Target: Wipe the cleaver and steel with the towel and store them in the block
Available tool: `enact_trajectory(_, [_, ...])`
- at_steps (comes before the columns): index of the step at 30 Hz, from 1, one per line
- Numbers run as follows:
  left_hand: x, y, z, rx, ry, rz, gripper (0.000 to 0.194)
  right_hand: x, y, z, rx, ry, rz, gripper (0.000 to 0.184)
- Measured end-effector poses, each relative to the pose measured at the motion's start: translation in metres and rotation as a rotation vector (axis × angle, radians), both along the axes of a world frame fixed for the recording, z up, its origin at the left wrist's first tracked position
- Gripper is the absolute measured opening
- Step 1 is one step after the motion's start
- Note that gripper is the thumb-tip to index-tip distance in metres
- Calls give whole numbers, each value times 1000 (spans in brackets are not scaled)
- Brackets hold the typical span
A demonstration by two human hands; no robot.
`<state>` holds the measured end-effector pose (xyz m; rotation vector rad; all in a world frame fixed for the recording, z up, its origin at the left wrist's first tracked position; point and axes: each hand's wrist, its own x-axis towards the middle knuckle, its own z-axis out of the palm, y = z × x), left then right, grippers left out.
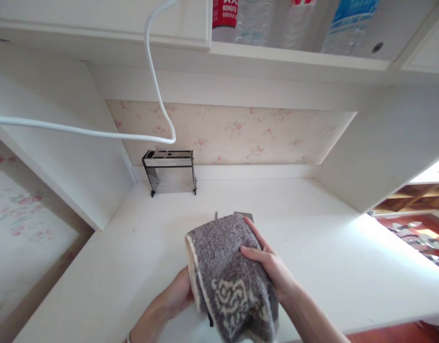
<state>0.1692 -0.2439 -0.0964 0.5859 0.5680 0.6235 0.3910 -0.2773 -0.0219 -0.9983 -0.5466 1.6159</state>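
A folded grey-brown towel [226, 257] with a cream woven pattern and pale edge is held up over the white counter. My right hand [267, 264] grips its right side, thumb lying on top and fingers along the far edge. On the other side my left hand [183, 290] holds the towel from its pale folded edge, its fingers hidden behind the cloth. Beyond the towel's far edge a flat grey piece [245, 216] and a thin rod [216, 216] stick out. A small black piece shows below the towel; what these belong to is covered.
A clear-sided, black-framed box [171, 174] stands at the back left of the white counter [298, 243]. A white cable [97, 135] hangs across the upper left. Overhead, a shelf [305, 56] holds several plastic bottles [255, 21]. Panels [383, 138] wall both sides.
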Motion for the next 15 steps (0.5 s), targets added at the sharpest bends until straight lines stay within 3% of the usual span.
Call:
enact_trajectory(3, [9,7,15,113,17,-125,63,40,5,11,27,-94,-124,89])
enact_trajectory(8, [-2,14,20,167,16,7,61,120,12,21,-4,-176,-351,83])
enact_trajectory(11, [-4,15,20,159,23,47,57,155,7,13,-57,-218,-410,78])
enact_trajectory(15, [-3,14,25,171,62,54,50,175,-10,-16,-176,-269,-392,65])
